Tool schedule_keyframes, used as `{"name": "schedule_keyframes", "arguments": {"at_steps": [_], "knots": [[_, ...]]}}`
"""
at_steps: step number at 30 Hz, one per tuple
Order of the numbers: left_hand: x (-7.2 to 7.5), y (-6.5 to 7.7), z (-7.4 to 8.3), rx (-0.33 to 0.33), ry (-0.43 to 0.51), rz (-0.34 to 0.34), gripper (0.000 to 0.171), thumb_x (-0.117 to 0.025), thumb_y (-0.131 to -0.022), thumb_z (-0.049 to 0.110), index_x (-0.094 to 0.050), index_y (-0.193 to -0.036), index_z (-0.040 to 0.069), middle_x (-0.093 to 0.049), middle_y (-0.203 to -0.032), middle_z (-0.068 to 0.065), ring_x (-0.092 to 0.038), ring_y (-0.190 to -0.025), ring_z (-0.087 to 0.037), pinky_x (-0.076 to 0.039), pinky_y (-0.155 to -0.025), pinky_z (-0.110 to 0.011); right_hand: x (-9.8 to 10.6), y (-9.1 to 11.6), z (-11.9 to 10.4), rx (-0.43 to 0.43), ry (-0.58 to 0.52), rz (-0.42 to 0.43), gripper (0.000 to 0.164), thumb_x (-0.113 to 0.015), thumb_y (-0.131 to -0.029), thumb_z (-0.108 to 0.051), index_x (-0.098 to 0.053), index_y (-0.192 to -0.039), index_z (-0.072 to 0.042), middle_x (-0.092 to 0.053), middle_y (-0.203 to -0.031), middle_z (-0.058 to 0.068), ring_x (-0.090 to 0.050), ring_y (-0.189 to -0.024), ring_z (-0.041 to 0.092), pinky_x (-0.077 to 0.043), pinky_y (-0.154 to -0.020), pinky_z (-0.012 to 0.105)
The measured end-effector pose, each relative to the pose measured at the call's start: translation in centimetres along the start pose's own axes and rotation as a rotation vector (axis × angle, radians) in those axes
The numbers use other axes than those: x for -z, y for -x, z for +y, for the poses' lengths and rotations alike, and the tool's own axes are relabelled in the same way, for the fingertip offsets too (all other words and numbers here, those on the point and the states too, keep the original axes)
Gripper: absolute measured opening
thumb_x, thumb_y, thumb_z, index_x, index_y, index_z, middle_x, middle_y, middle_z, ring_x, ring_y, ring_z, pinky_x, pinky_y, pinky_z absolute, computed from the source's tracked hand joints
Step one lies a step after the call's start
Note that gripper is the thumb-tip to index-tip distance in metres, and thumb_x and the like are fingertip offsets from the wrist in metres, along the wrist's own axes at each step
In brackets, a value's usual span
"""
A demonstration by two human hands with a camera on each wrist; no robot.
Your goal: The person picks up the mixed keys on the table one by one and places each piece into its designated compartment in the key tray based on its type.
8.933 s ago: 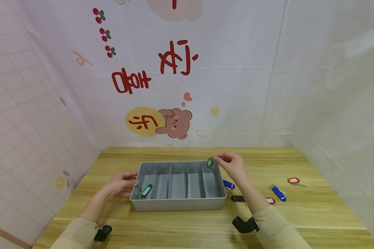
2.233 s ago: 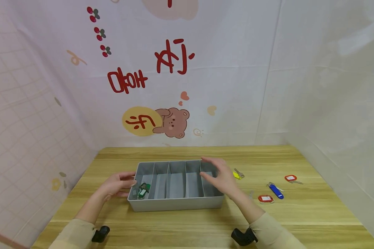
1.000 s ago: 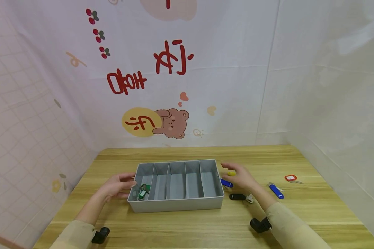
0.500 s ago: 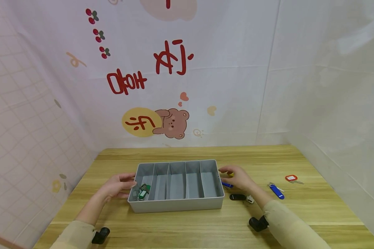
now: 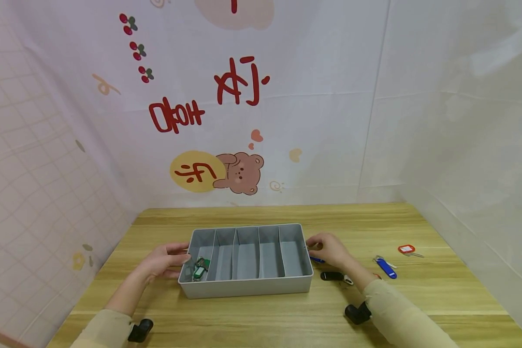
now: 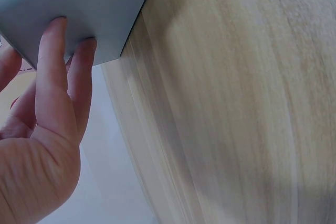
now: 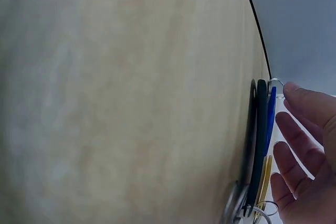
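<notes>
A grey box [image 5: 245,287] with several compartments stands on the table. My left hand [image 5: 165,261] holds its left end, thumb at the rim and fingers against the outer wall, as the left wrist view shows. Green key tags [image 5: 199,270] lie in the leftmost compartment. Beside the box's right end, my right hand [image 5: 330,249] pinches the metal ring of a blue key tag [image 7: 271,119] between thumb and index finger. In the head view the hand covers part of that tag. A black key tag [image 5: 332,276] with a key lies just nearer the wearer.
Farther right lie another blue key tag [image 5: 386,267] and a red key tag [image 5: 407,249] with its key. A second red tag [image 5: 377,276] is mostly hidden by the right forearm. White patterned cloth [image 5: 322,145] hangs behind the wooden table [image 5: 252,319].
Earlier my right hand held a green key tag over the box; two now lie in the left compartment. It then moved right and lowered, its fingers closing at the blue tag. The left hand stays.
</notes>
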State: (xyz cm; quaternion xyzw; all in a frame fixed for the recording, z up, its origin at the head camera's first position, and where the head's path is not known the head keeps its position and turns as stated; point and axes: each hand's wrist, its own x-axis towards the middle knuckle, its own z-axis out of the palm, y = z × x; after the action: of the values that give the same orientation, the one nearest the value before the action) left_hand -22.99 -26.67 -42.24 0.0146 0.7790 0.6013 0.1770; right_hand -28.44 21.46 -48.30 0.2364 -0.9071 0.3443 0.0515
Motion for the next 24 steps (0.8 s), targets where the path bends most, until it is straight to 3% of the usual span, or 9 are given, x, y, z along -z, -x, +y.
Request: {"name": "schedule_keyframes", "arguments": {"at_steps": [7, 15, 24], "knots": [[-0.03, 0.05, -0.02, 0.003, -0.011, 0.01, 0.07, -0.067, -0.095, 0.012, -0.029, -0.148, -0.013, -0.046, -0.138, -0.035, -0.066, -0.099, -0.025, -0.06, -0.075, -0.042, -0.22, -0.16, 0.04, -0.025, 0.044, -0.016, 0.01, -0.078, -0.082, -0.006, -0.077, -0.093, -0.008, -0.071, -0.091, 0.002, -0.06, -0.075, 0.011, -0.051, -0.068, 0.031], [0.03, -0.01, -0.13, 0.002, -0.017, 0.013, 0.069, -0.066, -0.095, 0.012, -0.03, -0.148, -0.012, -0.046, -0.139, -0.034, -0.065, -0.1, -0.024, -0.06, -0.075, -0.042, -0.51, -0.33, -0.46, -0.119, 0.053, -0.017, 0.002, -0.078, -0.083, -0.008, -0.076, -0.084, -0.01, -0.068, -0.077, -0.007, -0.058, -0.068, 0.007, -0.05, -0.065, 0.03], [0.06, 0.02, -0.07, 0.003, -0.016, 0.007, 0.07, -0.067, -0.095, 0.013, -0.03, -0.148, -0.013, -0.047, -0.139, -0.034, -0.065, -0.102, -0.026, -0.059, -0.076, -0.043, -0.45, -0.19, -0.39, -0.138, 0.099, 0.02, 0.008, -0.077, -0.084, -0.013, -0.075, -0.078, -0.017, -0.067, -0.072, -0.011, -0.058, -0.068, 0.007, -0.05, -0.068, 0.035]]}}
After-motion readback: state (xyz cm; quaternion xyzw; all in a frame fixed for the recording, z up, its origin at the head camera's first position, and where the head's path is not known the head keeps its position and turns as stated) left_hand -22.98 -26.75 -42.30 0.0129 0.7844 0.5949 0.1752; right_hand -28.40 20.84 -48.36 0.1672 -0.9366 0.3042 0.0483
